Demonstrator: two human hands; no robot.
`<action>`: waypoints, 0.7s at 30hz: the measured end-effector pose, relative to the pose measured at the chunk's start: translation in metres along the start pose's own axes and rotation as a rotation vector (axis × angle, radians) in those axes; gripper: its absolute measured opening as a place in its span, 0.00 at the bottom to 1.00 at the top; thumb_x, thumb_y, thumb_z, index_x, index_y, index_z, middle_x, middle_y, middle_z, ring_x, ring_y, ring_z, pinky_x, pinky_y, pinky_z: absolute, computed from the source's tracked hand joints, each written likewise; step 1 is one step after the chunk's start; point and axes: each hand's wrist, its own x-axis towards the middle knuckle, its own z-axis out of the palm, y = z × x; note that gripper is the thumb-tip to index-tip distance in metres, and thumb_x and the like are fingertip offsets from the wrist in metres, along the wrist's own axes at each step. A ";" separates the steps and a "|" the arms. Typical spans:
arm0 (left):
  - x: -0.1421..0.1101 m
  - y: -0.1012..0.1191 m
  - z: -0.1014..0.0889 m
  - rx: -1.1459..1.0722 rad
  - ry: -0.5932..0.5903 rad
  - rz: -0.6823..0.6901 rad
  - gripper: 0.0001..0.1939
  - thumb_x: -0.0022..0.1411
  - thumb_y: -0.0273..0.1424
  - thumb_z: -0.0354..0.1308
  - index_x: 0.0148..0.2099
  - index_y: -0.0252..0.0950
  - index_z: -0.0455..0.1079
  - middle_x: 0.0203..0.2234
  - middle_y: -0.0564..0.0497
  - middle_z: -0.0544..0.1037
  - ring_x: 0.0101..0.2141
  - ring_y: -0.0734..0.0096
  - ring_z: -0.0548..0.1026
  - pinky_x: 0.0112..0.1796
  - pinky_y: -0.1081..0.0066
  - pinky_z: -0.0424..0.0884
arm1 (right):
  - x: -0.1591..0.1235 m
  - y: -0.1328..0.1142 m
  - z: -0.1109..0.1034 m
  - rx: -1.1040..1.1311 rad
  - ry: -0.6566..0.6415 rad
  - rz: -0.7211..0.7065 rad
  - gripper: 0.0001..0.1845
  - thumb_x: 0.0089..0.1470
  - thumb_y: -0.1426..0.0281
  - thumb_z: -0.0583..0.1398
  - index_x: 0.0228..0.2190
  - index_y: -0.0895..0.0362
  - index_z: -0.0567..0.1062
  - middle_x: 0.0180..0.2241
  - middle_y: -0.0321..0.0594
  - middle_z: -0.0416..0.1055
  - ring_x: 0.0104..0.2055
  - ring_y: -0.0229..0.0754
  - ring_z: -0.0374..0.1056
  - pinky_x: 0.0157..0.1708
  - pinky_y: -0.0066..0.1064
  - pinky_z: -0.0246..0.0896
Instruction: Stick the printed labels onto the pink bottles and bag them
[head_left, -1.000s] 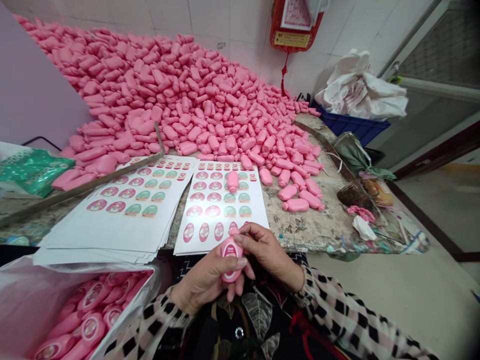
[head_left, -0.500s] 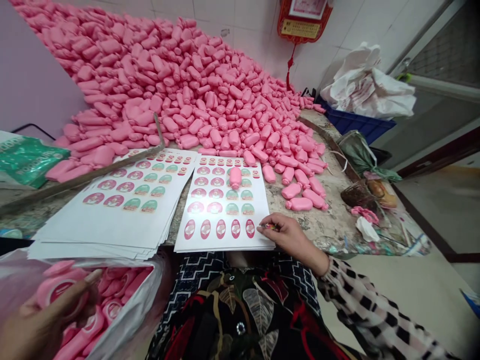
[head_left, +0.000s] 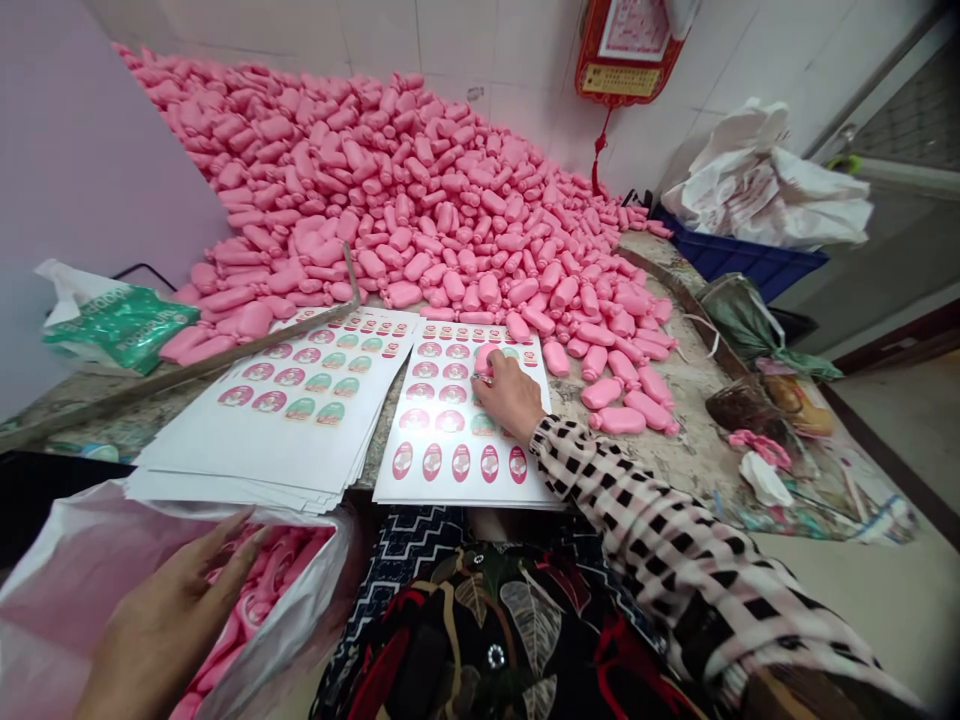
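My right hand (head_left: pixel 511 396) reaches over the right stack of sticker sheets (head_left: pixel 442 485), its fingers closed around a small pink plastic bottle (head_left: pixel 486 356) lying on the top sheet. A small thin object shows at these fingertips, too small to name. Rows of pink, green and red oval and arched stickers cover the sheet. My left hand (head_left: pixel 161 615) is open, fingers stretched, over a white plastic bag (head_left: pixel 67 560). Inside the bag lie labelled pink bottles (head_left: pixel 259 605), partly hidden by the hand.
Pink bottles form a large heap (head_left: pixel 360 190) behind the sheets. Another sheet stack (head_left: pixel 225 455) lies left, with a bent stick (head_left: pixel 195 360) across it. A green package (head_left: pixel 124 325) sits far left. At right are a blue crate (head_left: pixel 739 260) and a brown cup (head_left: pixel 739 405).
My left hand has let go of a labelled pink bottle at the bag and opened. My right hand has moved from the sheet's lower right edge up to the bottle. The view has shifted.
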 end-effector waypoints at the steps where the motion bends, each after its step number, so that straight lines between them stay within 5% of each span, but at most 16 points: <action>1: -0.003 0.003 0.000 0.027 -0.011 -0.009 0.20 0.55 0.48 0.52 0.47 0.48 0.71 0.40 0.56 0.79 0.32 0.57 0.77 0.36 0.61 0.69 | 0.001 -0.001 0.001 -0.005 -0.019 -0.012 0.16 0.54 0.61 0.53 0.44 0.53 0.66 0.39 0.43 0.69 0.36 0.47 0.67 0.31 0.33 0.54; 5: -0.013 0.017 0.010 0.031 0.051 0.103 0.18 0.60 0.45 0.49 0.51 0.52 0.65 0.47 0.60 0.75 0.37 0.62 0.76 0.41 0.63 0.69 | -0.014 0.008 -0.010 0.120 -0.006 0.013 0.12 0.53 0.62 0.54 0.38 0.53 0.68 0.31 0.38 0.70 0.32 0.44 0.65 0.28 0.31 0.52; 10: -0.033 0.071 0.032 -0.122 0.174 0.751 0.21 0.58 0.35 0.57 0.54 0.42 0.64 0.51 0.46 0.70 0.50 0.57 0.68 0.52 0.60 0.62 | -0.076 0.013 -0.046 0.513 -0.116 -0.076 0.10 0.50 0.61 0.58 0.32 0.54 0.68 0.26 0.33 0.66 0.27 0.36 0.60 0.28 0.28 0.52; 13: -0.046 0.113 0.047 -0.131 -0.020 1.025 0.30 0.57 0.36 0.59 0.61 0.44 0.56 0.56 0.46 0.66 0.55 0.56 0.62 0.54 0.56 0.59 | -0.114 0.006 -0.063 0.800 -0.415 -0.112 0.07 0.50 0.66 0.59 0.31 0.55 0.67 0.27 0.32 0.65 0.27 0.33 0.58 0.27 0.26 0.52; 15: -0.053 0.136 0.056 -0.147 -0.248 1.076 0.33 0.59 0.37 0.57 0.63 0.43 0.51 0.53 0.45 0.69 0.52 0.57 0.65 0.52 0.56 0.62 | -0.130 0.002 -0.068 0.952 -0.537 -0.083 0.06 0.49 0.69 0.60 0.29 0.56 0.66 0.27 0.31 0.64 0.28 0.33 0.57 0.28 0.25 0.53; 18: -0.060 0.159 0.067 -0.286 -0.596 0.954 0.29 0.62 0.35 0.53 0.63 0.43 0.51 0.44 0.49 0.74 0.42 0.65 0.72 0.44 0.64 0.68 | -0.143 0.002 -0.067 1.076 -0.547 -0.025 0.07 0.48 0.70 0.61 0.28 0.56 0.66 0.28 0.32 0.63 0.29 0.33 0.58 0.31 0.26 0.55; 21: -0.062 0.167 0.072 -0.434 -0.782 0.814 0.19 0.64 0.34 0.50 0.57 0.42 0.59 0.41 0.53 0.74 0.39 0.70 0.72 0.41 0.69 0.68 | -0.146 0.013 -0.064 1.092 -0.573 -0.035 0.09 0.50 0.67 0.61 0.34 0.56 0.69 0.31 0.33 0.65 0.32 0.35 0.60 0.34 0.27 0.57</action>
